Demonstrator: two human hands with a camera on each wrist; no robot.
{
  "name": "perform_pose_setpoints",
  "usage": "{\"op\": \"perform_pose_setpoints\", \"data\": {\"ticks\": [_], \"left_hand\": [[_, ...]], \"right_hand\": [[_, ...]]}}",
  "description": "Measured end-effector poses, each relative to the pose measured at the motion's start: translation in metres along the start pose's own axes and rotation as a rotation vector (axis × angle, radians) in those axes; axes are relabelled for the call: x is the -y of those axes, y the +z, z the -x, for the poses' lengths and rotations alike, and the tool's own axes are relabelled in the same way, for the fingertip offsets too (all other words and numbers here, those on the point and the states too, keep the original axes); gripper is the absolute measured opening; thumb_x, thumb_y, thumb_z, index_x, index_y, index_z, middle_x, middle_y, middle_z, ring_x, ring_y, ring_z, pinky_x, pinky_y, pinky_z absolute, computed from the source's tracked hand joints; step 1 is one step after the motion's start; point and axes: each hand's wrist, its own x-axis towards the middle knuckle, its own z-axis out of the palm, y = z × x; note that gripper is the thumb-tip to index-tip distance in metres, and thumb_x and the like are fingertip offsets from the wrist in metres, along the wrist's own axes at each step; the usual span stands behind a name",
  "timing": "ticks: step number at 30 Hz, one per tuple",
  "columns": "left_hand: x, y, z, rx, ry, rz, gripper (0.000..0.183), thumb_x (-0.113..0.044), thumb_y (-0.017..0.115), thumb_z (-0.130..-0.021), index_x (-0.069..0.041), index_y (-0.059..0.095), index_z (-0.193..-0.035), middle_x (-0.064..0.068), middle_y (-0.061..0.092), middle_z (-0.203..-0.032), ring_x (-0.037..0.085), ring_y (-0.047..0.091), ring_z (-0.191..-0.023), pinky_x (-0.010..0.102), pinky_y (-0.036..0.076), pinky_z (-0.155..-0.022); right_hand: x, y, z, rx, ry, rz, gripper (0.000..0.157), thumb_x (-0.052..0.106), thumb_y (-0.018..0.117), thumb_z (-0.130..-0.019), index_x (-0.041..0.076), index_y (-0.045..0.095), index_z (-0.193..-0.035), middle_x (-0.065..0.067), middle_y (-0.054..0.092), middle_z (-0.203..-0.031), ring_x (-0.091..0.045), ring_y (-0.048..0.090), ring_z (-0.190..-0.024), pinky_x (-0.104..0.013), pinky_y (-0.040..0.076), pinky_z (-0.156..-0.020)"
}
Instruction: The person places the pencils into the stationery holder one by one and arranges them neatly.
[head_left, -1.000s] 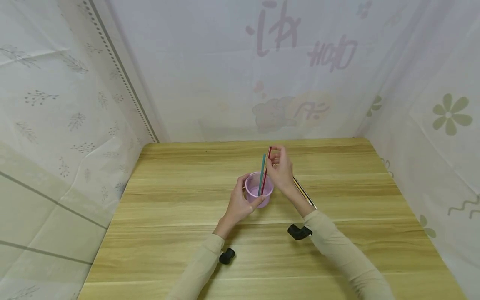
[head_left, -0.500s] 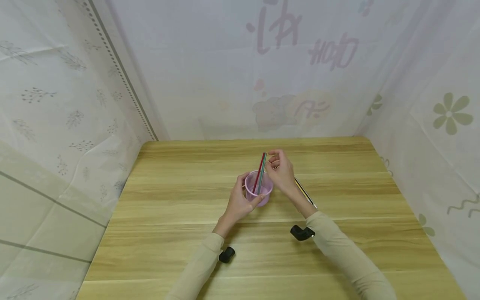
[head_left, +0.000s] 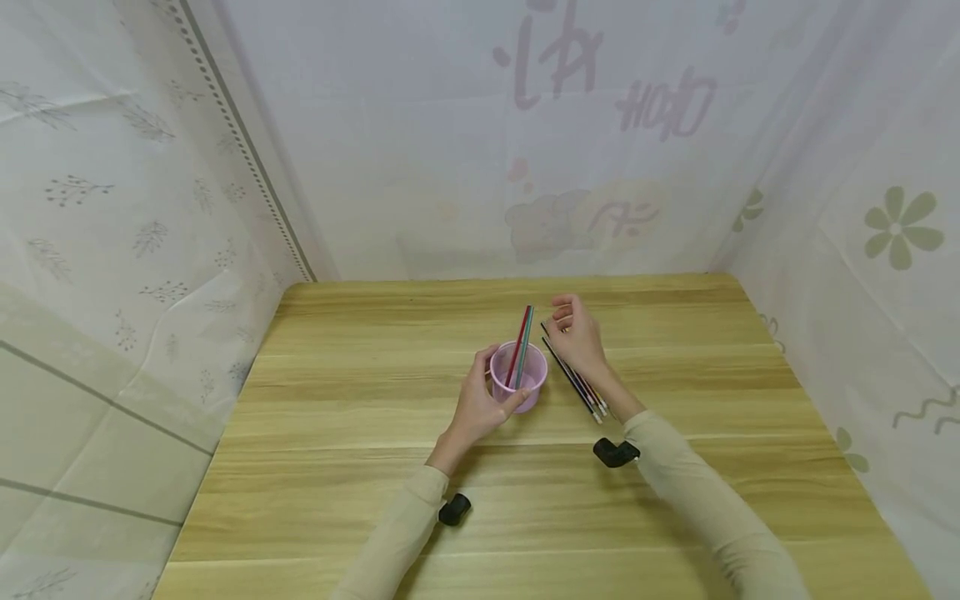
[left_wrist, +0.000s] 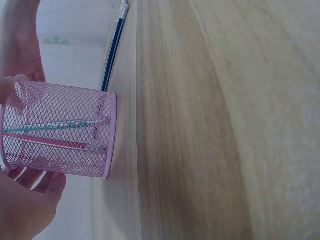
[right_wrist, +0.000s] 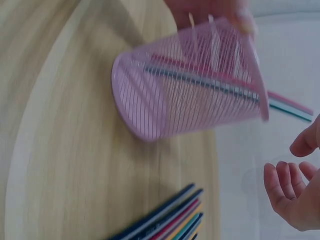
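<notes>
My left hand (head_left: 480,400) grips a pink mesh pencil holder (left_wrist: 60,162), fingers on one side and thumb across its near rim. Inside lean a red pencil (head_left: 516,354) and a green pencil (head_left: 524,354), their upper ends sticking out close together. Just right of the holder, my right hand (head_left: 579,337) hovers near several pencils (head_left: 572,379) lying side by side on the table. Nothing shows between its loosely bent fingers in the right wrist view. Part of the row of pencils is hidden beneath that hand in the head view.
The wooden table (head_left: 360,400) has a patterned curtain (head_left: 420,167) behind it and more hanging cloth on both sides. A black wrist camera (head_left: 454,510) sits on the left sleeve, another black camera (head_left: 615,452) on the right one.
The red pencil, pinched by my right hand at first, now leans in the holder beside the green one. My right hand has let go and moved right, towards the lying pencils.
</notes>
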Motion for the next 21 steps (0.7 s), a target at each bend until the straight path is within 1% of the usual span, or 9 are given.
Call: {"op": "perform_pose_setpoints", "data": {"ticks": [3, 8, 12, 21], "left_hand": [[0.000, 0.000, 0.000, 0.005, -0.010, 0.000, 0.086, -0.021, 0.085, -0.080, -0.002, 0.036, -0.149, 0.019, 0.053, -0.144, 0.034, 0.054, -0.133, 0.047, 0.048, -0.112], [0.001, 0.001, 0.001, 0.003, -0.013, 0.000, 0.087, -0.021, 0.085, -0.080, -0.002, 0.036, -0.149, 0.018, 0.053, -0.143, 0.034, 0.054, -0.132, 0.046, 0.047, -0.112], [0.002, 0.001, 0.000, 0.001, -0.008, 0.005, 0.087, -0.021, 0.085, -0.080, -0.002, 0.036, -0.149, 0.019, 0.053, -0.143, 0.034, 0.054, -0.132, 0.046, 0.048, -0.112], [0.000, 0.000, 0.000, 0.006, -0.007, 0.010, 0.087, -0.020, 0.086, -0.080, -0.002, 0.036, -0.149, 0.018, 0.053, -0.143, 0.033, 0.054, -0.133, 0.045, 0.047, -0.112]], "right_hand": [[-0.008, -0.004, -0.004, 0.004, 0.034, 0.028, 0.037, 0.002, 0.059, -0.091, 0.002, 0.055, -0.127, -0.018, 0.065, -0.105, -0.032, 0.066, -0.091, -0.028, 0.055, -0.070], [-0.020, -0.009, -0.010, 0.019, 0.069, 0.057, 0.038, 0.002, 0.058, -0.091, 0.000, 0.054, -0.128, -0.021, 0.063, -0.107, -0.034, 0.065, -0.094, -0.037, 0.058, -0.079], [-0.029, -0.012, -0.014, 0.033, 0.088, 0.069, 0.039, 0.003, 0.057, -0.090, -0.003, 0.054, -0.129, -0.021, 0.062, -0.107, -0.036, 0.064, -0.096, -0.044, 0.057, -0.086], [-0.053, -0.019, -0.019, 0.060, 0.104, 0.138, 0.040, 0.003, 0.056, -0.092, -0.006, 0.054, -0.131, -0.024, 0.062, -0.108, -0.039, 0.065, -0.100, -0.050, 0.057, -0.090]]}}
